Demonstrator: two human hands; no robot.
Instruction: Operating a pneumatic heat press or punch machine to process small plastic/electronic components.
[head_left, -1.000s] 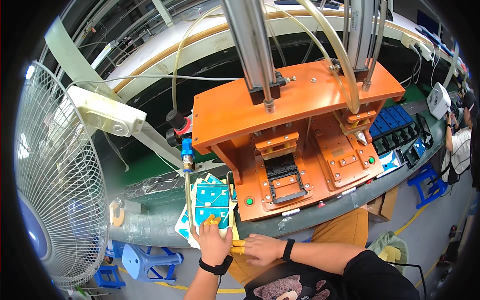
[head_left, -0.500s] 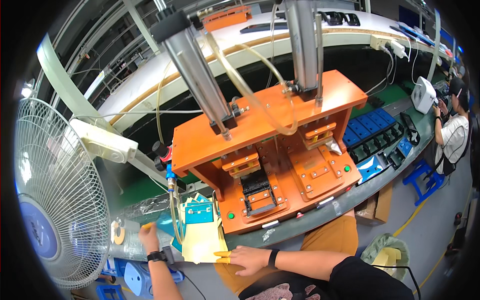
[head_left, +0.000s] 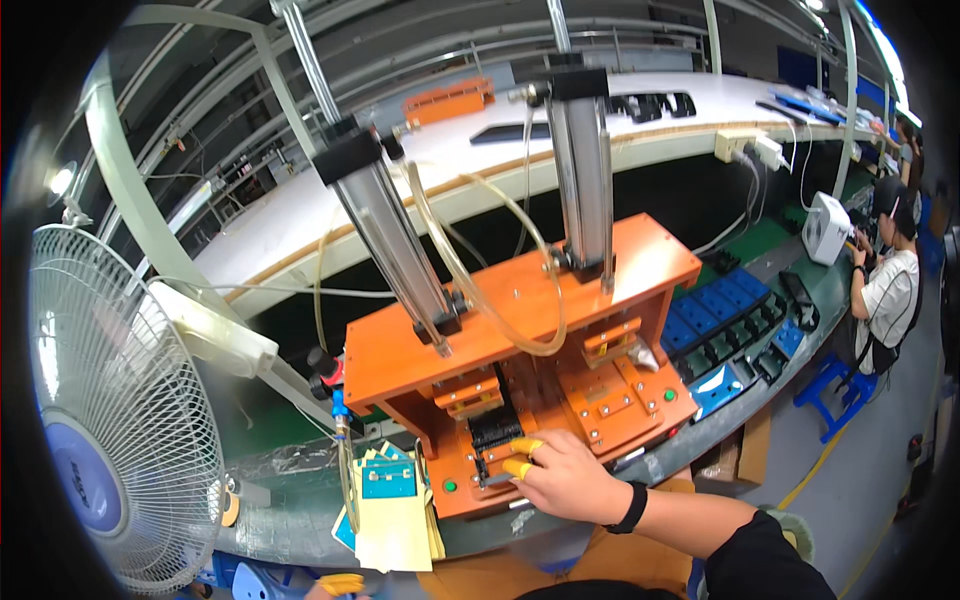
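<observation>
My right hand [head_left: 568, 480] reaches over the front of the orange press [head_left: 520, 290], yellow finger cots on two fingers. Its bent fingertips are at the near right side of a black plastic frame [head_left: 492, 432], which lies in the press's left fixture, and appear to grip it. The hand hides part of that frame. Only a bit of my left hand [head_left: 338, 584] shows at the lower edge, with yellow finger cots; what it holds, if anything, is cut off. Above it, yellow sheets [head_left: 392, 520] hang over the bench edge, a teal plate [head_left: 388, 478] with small metal pieces on top.
A white-grilled fan [head_left: 125, 420] stands at the left. Two pneumatic cylinders [head_left: 385, 235] with clear hoses rise from the press. To the right are blue trays [head_left: 715, 310], a white box fan [head_left: 826, 228], and a seated person [head_left: 888, 285] beside a blue stool [head_left: 832, 395].
My right hand has moved from the yellow sheets to the black frame in the press. My left hand has dropped to the lower edge. The view has shifted upward.
</observation>
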